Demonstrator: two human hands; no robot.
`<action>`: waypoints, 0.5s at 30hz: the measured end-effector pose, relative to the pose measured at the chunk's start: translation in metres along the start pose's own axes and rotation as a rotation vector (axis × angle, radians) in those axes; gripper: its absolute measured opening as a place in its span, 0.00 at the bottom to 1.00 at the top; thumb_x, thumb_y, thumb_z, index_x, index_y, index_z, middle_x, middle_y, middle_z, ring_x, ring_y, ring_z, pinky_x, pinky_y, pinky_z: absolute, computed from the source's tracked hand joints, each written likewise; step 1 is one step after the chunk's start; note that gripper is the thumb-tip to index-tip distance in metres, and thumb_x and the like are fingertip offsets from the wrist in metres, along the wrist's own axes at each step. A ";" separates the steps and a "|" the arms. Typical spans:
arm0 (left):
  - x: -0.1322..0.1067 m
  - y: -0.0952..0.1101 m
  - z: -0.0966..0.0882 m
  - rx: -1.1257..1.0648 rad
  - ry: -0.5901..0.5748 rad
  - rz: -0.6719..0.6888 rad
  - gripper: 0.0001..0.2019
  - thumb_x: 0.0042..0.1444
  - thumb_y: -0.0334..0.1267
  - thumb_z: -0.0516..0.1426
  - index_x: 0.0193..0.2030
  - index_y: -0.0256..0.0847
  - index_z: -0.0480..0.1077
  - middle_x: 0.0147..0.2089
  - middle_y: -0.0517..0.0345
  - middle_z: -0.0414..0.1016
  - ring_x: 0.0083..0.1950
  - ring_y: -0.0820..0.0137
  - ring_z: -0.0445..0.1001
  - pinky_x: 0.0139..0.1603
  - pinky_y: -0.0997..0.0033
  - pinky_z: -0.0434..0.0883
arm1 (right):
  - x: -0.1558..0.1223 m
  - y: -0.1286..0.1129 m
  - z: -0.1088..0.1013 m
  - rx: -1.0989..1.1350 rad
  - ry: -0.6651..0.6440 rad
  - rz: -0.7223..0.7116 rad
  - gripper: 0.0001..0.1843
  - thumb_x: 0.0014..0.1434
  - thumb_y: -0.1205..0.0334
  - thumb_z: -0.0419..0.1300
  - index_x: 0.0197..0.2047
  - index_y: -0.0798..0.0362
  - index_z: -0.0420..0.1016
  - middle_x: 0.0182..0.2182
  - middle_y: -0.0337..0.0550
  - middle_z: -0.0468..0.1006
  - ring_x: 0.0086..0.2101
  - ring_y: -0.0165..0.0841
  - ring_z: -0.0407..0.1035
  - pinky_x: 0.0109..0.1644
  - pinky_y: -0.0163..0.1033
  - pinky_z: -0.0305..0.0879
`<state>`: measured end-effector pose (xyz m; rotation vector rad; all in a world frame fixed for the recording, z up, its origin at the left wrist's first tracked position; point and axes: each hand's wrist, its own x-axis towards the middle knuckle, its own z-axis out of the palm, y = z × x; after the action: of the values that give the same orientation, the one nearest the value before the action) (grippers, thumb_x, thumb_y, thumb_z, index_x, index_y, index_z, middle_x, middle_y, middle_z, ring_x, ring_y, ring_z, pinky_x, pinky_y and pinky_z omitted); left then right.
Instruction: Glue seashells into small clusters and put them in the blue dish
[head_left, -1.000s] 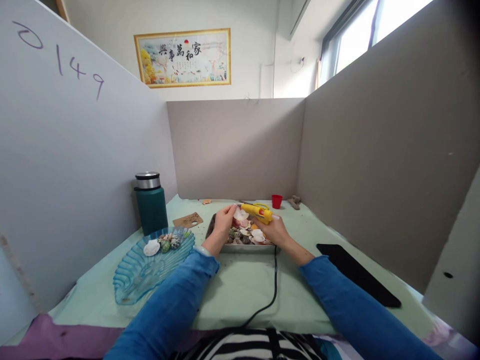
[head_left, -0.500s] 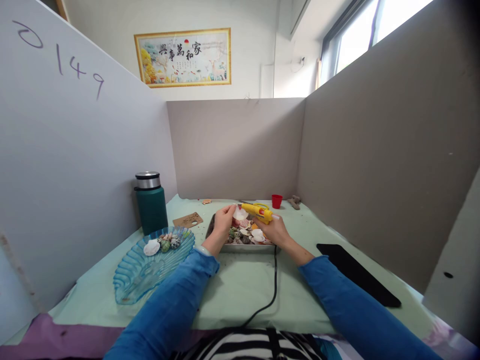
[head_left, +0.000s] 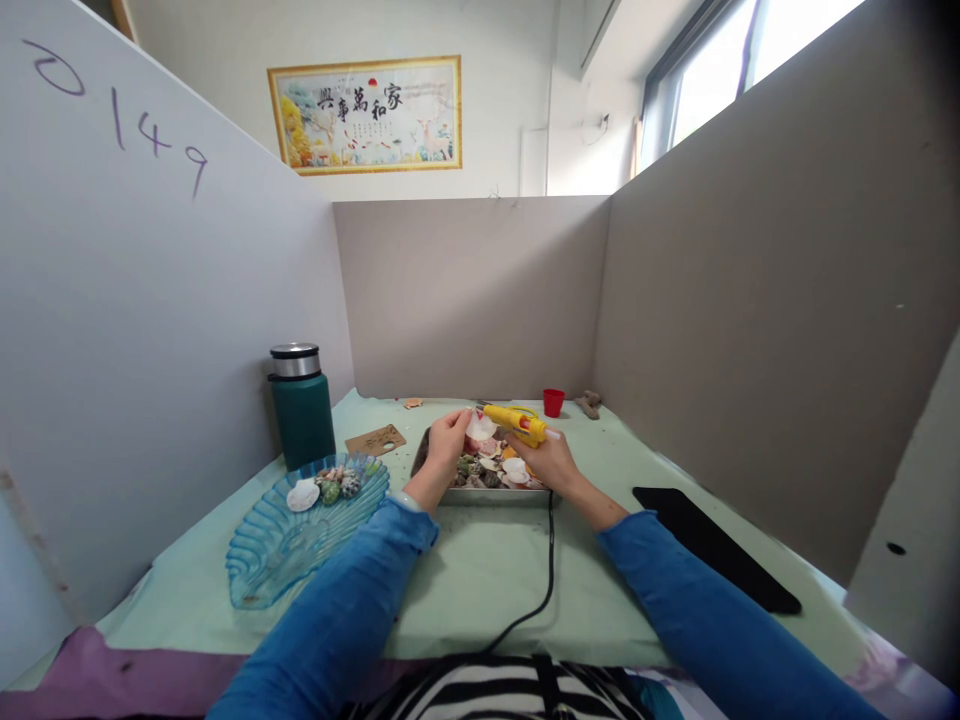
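My right hand (head_left: 551, 463) is wrapped round a yellow hot glue gun (head_left: 517, 422), its nozzle pointing left. Close to that nozzle, the fingertips of my left hand (head_left: 446, 448) pinch a white seashell (head_left: 481, 428); a small reddish bit shows by its upper edge. Both hands are over a metal tray (head_left: 495, 497) heaped with shells of several colours. From the glue gun a black cord (head_left: 551, 550) runs down to the table's front edge. The exact spot where nozzle and shell meet is too small to make out.
On the left stand a blue shell-shaped glass dish (head_left: 277, 545) holding several shells and a green bottle (head_left: 304, 420). A brown card (head_left: 375, 441) lies behind the dish. At the back is a red cup (head_left: 553, 403); a black flat slab (head_left: 716, 550) lies on the right. Grey partitions enclose the table.
Hardly anything differs. Both hands, the glue gun and the shell keep almost the same place.
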<state>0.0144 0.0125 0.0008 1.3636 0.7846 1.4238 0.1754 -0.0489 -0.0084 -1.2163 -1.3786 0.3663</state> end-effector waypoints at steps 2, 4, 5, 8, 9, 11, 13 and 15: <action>0.000 -0.001 0.000 0.029 -0.006 0.020 0.18 0.51 0.54 0.61 0.29 0.38 0.72 0.15 0.64 0.64 0.16 0.74 0.65 0.19 0.77 0.61 | 0.000 -0.001 0.000 -0.005 0.006 -0.011 0.16 0.48 0.48 0.64 0.33 0.53 0.81 0.24 0.44 0.81 0.28 0.39 0.74 0.28 0.38 0.68; 0.000 -0.003 0.000 0.077 -0.013 0.057 0.17 0.52 0.53 0.60 0.30 0.38 0.73 0.15 0.64 0.64 0.16 0.74 0.65 0.19 0.77 0.60 | 0.001 -0.001 0.000 -0.005 0.007 -0.019 0.16 0.47 0.49 0.64 0.33 0.53 0.81 0.25 0.44 0.81 0.29 0.39 0.74 0.29 0.39 0.68; 0.000 -0.003 0.000 0.104 -0.017 0.074 0.16 0.52 0.52 0.60 0.30 0.38 0.73 0.16 0.64 0.64 0.16 0.74 0.65 0.19 0.77 0.60 | 0.001 0.000 0.000 -0.003 0.009 -0.021 0.16 0.47 0.49 0.64 0.33 0.53 0.81 0.26 0.44 0.81 0.29 0.40 0.75 0.30 0.39 0.69; 0.000 -0.003 0.001 0.142 -0.022 0.097 0.16 0.52 0.52 0.60 0.31 0.38 0.74 0.16 0.64 0.65 0.16 0.74 0.65 0.19 0.77 0.60 | 0.002 0.001 0.000 0.002 0.016 -0.019 0.18 0.46 0.49 0.64 0.34 0.55 0.80 0.28 0.46 0.82 0.31 0.41 0.75 0.33 0.41 0.70; 0.000 -0.003 0.001 0.133 -0.018 0.093 0.16 0.52 0.52 0.60 0.30 0.38 0.73 0.16 0.64 0.65 0.16 0.74 0.65 0.19 0.77 0.60 | 0.002 0.001 0.001 -0.003 0.016 -0.017 0.18 0.46 0.49 0.63 0.33 0.55 0.80 0.28 0.46 0.82 0.31 0.41 0.76 0.33 0.41 0.70; -0.001 -0.001 0.001 0.098 -0.004 0.072 0.17 0.52 0.52 0.59 0.30 0.38 0.73 0.15 0.64 0.64 0.16 0.75 0.64 0.19 0.77 0.60 | 0.002 0.001 0.001 -0.018 0.012 -0.017 0.17 0.47 0.49 0.63 0.32 0.54 0.80 0.28 0.46 0.82 0.32 0.41 0.76 0.33 0.41 0.70; -0.001 0.000 0.000 0.060 0.010 0.041 0.17 0.52 0.53 0.60 0.29 0.38 0.72 0.15 0.64 0.64 0.16 0.75 0.64 0.19 0.77 0.60 | 0.002 0.001 0.001 -0.028 0.014 -0.030 0.16 0.47 0.49 0.63 0.32 0.53 0.80 0.28 0.45 0.82 0.32 0.41 0.76 0.33 0.40 0.70; -0.001 0.001 0.000 0.028 0.021 0.015 0.18 0.51 0.53 0.60 0.29 0.38 0.72 0.15 0.64 0.65 0.16 0.75 0.64 0.19 0.77 0.60 | 0.002 0.001 0.000 -0.035 0.036 -0.043 0.15 0.48 0.49 0.63 0.32 0.52 0.79 0.28 0.44 0.82 0.31 0.40 0.76 0.32 0.40 0.71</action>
<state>0.0138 0.0117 0.0013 1.3799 0.8129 1.4458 0.1765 -0.0464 -0.0083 -1.2146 -1.3835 0.2900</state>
